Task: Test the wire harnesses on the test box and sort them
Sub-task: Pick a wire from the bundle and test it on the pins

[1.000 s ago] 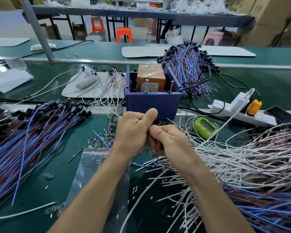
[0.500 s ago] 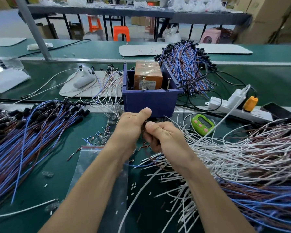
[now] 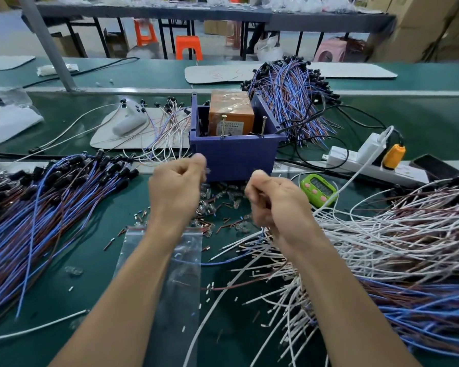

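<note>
An orange test box (image 3: 231, 115) stands inside a blue bin (image 3: 236, 157) just beyond my hands. My left hand (image 3: 175, 189) is raised in front of the bin's left corner, fingers curled, pinching a small clear connector (image 3: 207, 170) at its fingertips. My right hand (image 3: 273, 205) is a hand's width to the right, curled around a thin dark wire whose run below the hand is hidden. Blue-and-brown harnesses (image 3: 51, 197) with black ends lie piled at the left. White wires (image 3: 382, 234) spread at the right.
Loose clear connectors (image 3: 210, 202) and cut wire bits litter the green mat between my hands. A clear zip bag (image 3: 170, 274) lies under my left forearm. A green timer (image 3: 318, 189), a power strip (image 3: 355, 165) and a phone (image 3: 435, 165) sit right; another harness pile (image 3: 289, 102) is behind the bin.
My hands were pressed together over one spot in front of the bin. They have pulled apart sideways and risen, the left one now carrying a small clear connector.
</note>
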